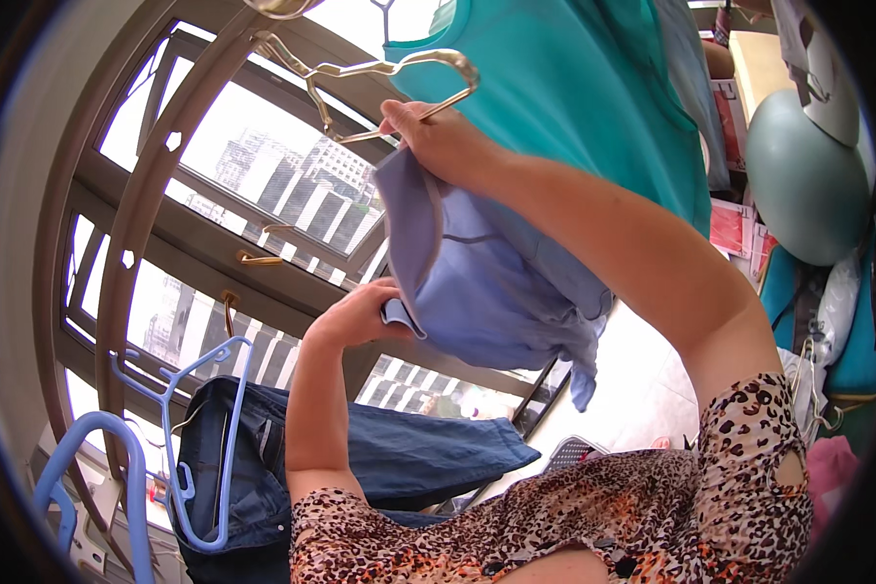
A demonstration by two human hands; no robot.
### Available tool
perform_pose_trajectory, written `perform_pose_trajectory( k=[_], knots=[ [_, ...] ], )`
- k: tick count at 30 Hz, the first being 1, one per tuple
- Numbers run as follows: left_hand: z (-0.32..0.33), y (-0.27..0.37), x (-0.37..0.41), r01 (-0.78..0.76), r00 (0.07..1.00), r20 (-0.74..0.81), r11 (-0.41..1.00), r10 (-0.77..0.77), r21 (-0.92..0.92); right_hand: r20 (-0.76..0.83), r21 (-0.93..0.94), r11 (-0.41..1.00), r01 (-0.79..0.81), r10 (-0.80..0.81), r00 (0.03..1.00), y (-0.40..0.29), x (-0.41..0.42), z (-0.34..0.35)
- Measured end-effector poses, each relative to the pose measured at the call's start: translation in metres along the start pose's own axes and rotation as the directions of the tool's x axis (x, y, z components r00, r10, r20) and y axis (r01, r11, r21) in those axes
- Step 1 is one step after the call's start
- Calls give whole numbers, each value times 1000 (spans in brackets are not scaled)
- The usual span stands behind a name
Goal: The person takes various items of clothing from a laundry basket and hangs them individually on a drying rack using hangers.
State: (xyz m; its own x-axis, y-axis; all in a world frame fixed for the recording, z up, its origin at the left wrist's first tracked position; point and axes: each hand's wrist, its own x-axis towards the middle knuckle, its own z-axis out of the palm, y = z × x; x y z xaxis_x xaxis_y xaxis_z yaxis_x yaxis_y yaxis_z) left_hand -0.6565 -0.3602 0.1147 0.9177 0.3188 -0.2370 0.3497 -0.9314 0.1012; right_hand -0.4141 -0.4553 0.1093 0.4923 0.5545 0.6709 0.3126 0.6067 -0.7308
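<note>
Both my hands are raised at a light blue garment (481, 292) with a wide waistband, which hangs in loose folds below them. My left hand (354, 314) grips the near-left edge of its waistband, where the band folds over. With my right hand (445, 142) I hold the lower bar of a gold-coloured metal clothes hanger (390, 67), right above the other end of the waistband. Whether those fingers also pinch the cloth is hidden. The hanger's far end reaches the brown rail.
A teal top (554, 95) hangs behind my right hand. Dark blue jeans (394, 438) and blue plastic hangers (237, 438) hang at lower left. A curved brown metal rail (146, 175) runs before windows with brass handles (259, 259). A rounded grey-green object (806, 182) and boxes stand at right.
</note>
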Motion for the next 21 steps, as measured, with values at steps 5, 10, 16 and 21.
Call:
perform_pose_trajectory(
  k=[5,10,16,21],
  knots=[
    [-9,-79,35,-89,897,-438,995,60,-48,123,309,911,-273,246,961,-16,-13,6],
    [-44,-121,62,-174,792,-610,970,35,-170,142,304,913,-272,239,961,-12,-7,-3],
    [-71,-135,66,-343,744,-667,841,-28,-419,172,300,903,-307,266,949,-20,-6,-23],
    [-101,-145,66,-273,817,-555,745,-154,-609,199,307,911,-275,222,955,-19,-3,-24]
  ],
)
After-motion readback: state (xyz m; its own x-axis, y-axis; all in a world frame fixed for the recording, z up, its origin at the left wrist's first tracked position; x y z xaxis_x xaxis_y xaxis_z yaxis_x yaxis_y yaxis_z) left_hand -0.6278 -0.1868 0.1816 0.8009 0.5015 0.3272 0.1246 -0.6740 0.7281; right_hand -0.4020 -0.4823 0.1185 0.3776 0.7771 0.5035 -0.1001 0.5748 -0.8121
